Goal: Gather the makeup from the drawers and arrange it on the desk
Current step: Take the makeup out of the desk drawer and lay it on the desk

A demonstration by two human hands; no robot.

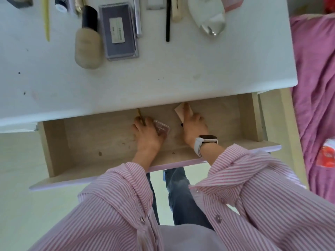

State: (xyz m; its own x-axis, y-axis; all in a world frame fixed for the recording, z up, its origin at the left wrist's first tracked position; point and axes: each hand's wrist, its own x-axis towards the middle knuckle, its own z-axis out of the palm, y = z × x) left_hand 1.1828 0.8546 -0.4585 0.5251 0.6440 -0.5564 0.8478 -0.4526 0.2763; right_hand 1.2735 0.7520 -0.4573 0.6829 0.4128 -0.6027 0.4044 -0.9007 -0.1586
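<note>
Home bedroom; pink bedding (315,73) beside vanity desk (163,75).

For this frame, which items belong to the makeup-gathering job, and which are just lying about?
Part of the job:
- open drawer
- small clear compact and thin gold pencil, at the left hand
- beige packet under the right hand
- foundation bottle and purple palette on the desk

Lying about:
- pink bedding
- red packet

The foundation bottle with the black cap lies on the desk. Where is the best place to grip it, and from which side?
Grip the foundation bottle around its wide beige body, coming from above with fingers on the two long sides. It lies flat, cap pointing away, and the purple palette sits close on its right, so a grasp nearer the rounded base probably gives more room.
</note>
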